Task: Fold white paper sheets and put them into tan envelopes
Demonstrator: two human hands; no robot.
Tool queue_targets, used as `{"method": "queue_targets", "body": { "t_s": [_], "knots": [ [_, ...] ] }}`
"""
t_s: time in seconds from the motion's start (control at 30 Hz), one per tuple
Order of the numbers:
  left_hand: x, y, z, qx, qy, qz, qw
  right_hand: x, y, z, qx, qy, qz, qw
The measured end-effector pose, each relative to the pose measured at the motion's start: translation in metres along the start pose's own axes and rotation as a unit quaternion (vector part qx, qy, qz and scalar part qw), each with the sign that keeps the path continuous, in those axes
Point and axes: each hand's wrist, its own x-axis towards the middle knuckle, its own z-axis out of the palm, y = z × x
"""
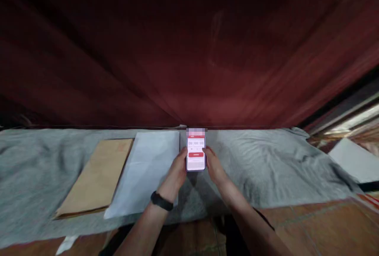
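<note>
A lit smartphone (196, 163) is held upright between both hands at the middle of the view. Its screen shows a row of zeros like a timer and a red button. My left hand (178, 167) grips the phone's left edge; a black band is on that wrist. My right hand (214, 165) closes on the right edge, its thumb by the screen. Just left of my left hand lies a stack of white paper (148, 165), and beyond it a stack of brown envelopes or brown paper (97, 173).
A grey cloth (266, 169) covers the long surface below. Dark red fabric (189, 70) rises behind it. At the right stands a white flat object (355, 159). Tiled floor (316, 224) shows at the front, with a white scrap (67, 244) at lower left.
</note>
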Motion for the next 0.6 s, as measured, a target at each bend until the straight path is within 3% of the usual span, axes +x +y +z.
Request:
{"method": "queue_targets", "body": {
  "t_s": [0.6],
  "knots": [
    [-0.0023, -0.0002, -0.0032, -0.005, 0.005, 0.003, 1.000, 0.0015, 0.0009, -0.0004, -0.018, 0.008, -0.001, 1.000]
  ]
}}
